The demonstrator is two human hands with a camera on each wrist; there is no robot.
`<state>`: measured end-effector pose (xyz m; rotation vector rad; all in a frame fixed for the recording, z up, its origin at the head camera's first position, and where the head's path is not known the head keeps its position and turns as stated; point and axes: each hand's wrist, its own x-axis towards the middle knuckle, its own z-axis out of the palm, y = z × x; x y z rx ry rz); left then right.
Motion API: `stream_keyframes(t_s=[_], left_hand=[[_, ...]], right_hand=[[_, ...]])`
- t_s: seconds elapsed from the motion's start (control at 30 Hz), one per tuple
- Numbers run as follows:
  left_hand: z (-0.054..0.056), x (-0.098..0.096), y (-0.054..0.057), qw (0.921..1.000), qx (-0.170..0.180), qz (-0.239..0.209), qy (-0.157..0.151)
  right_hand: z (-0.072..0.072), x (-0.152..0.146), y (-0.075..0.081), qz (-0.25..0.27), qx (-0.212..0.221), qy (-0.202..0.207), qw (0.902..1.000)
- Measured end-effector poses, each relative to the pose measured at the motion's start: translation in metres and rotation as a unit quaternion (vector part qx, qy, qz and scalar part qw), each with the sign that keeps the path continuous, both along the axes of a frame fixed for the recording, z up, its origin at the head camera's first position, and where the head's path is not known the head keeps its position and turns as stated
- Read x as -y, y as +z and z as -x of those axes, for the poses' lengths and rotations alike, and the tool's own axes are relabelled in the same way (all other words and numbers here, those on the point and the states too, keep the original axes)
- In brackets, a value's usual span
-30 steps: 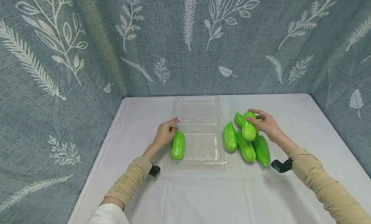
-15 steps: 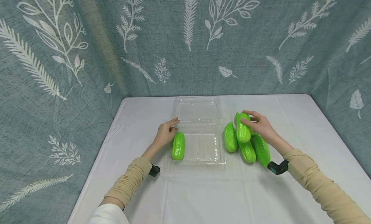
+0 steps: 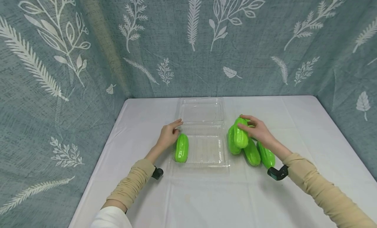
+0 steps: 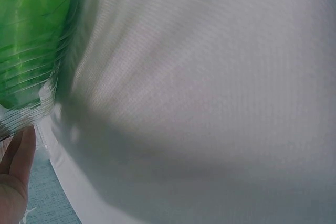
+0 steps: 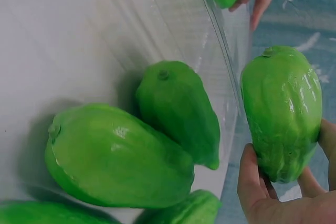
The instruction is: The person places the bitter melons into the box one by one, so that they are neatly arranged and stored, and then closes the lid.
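Observation:
My right hand (image 3: 257, 129) holds a glossy green papaya (image 3: 241, 136) between thumb and fingers, raised above the loose papayas. In the right wrist view, this held papaya (image 5: 282, 108) hangs apart from the others, narrow end towards the palm. My left hand (image 3: 169, 135) touches the left edge of a clear plastic clamshell box (image 3: 204, 151), its index finger stretched forward. One papaya (image 3: 181, 148) lies in the box along its left side. In the left wrist view, straight fingers (image 4: 22, 156) meet the box's ribbed corner.
Right of the box lie several loose papayas: one left papaya (image 3: 232, 146), partly hidden by the held one, a middle papaya (image 3: 251, 152) and a right papaya (image 3: 266, 156). The box's lid (image 3: 201, 110) lies open behind it. A patterned curtain (image 3: 176, 41) stands behind the white table (image 3: 212, 195).
My right hand has carried the papaya leftwards and slightly nearer, from above the right of the pile to over the left loose papaya. My left hand has stayed put.

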<state>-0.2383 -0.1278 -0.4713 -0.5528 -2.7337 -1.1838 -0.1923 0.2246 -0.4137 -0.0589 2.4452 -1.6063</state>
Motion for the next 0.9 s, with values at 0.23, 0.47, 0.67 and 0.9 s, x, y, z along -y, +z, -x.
stream_keyframes(t_s=[0.23, 0.47, 0.67, 0.9], left_hand=[[0.001, 0.001, -0.002, 0.9998, -0.013, -0.014, -0.007], [0.000, 0.000, -0.001, 0.9993, -0.029, -0.023, -0.011], [0.002, 0.000, 0.000, 1.0000, 0.002, 0.004, 0.000], [0.001, -0.001, 0.000, 1.0000, 0.008, 0.004, 0.002]], right_hand=[[0.000, 0.005, -0.001, -0.001, 0.002, 0.006, 1.0000], [-0.001, 0.012, 0.000, 0.011, 0.006, 0.012, 0.9998], [-0.001, 0.020, -0.004, 0.020, 0.003, 0.011, 0.9997], [0.002, 0.027, -0.005, 0.038, 0.009, 0.011, 0.9992]])
